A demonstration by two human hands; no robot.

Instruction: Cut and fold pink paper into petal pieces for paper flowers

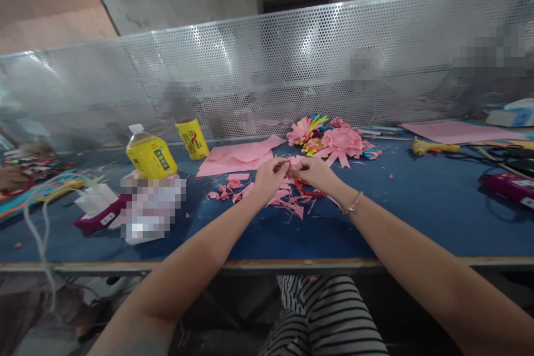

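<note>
My left hand and my right hand meet over the blue table, their fingertips pinched on a small piece of pink paper. Its exact shape is partly covered by my fingers. Below them lies a heap of pink paper scraps. Red-handled scissors rest in the scraps under my right hand, their blades hidden. Just beyond are pink paper flowers with yellow and blue strips among them. Larger pink paper sheets lie behind my left hand.
A yellow liquid bottle and a yellow can stand left. Nearby are a purple power strip and white cables. A yellow glue gun and another purple strip lie right. A perforated metal screen closes the back. Another person's hand shows far left.
</note>
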